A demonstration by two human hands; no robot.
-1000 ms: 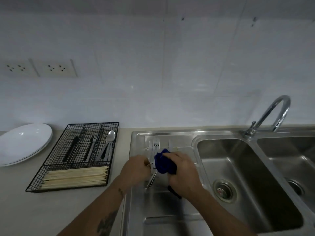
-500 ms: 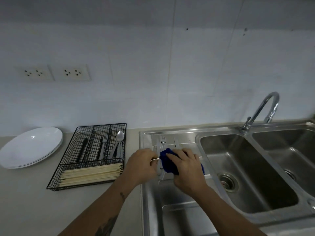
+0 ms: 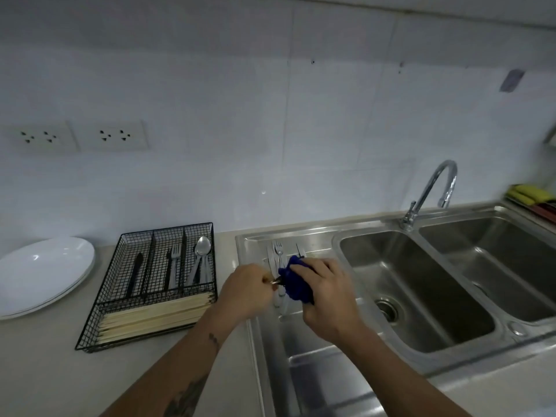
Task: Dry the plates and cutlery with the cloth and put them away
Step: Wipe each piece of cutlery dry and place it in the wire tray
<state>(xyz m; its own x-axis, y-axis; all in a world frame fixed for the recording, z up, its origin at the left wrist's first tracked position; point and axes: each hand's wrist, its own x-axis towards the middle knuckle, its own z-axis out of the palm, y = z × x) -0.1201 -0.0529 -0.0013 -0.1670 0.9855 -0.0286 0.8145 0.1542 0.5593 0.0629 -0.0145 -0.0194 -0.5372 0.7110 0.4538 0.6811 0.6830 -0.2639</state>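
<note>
Above the sink drainboard (image 3: 301,341), left hand (image 3: 245,291) pinched a cutlery piece (image 3: 275,282) while right hand (image 3: 326,291) clamped the blue cloth (image 3: 293,284) around it; wiping full-length advisable before traying.

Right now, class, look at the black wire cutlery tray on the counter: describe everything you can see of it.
The cutlery tray is a black wire-mesh basket, rectangular, lying flat on the pale counter between the stacked white plates and the sink. Three narrow far compartments hold dark-handled knives, forks and spoons; one long near compartment holds pale chopsticks. Neither hand touches it.
</note>
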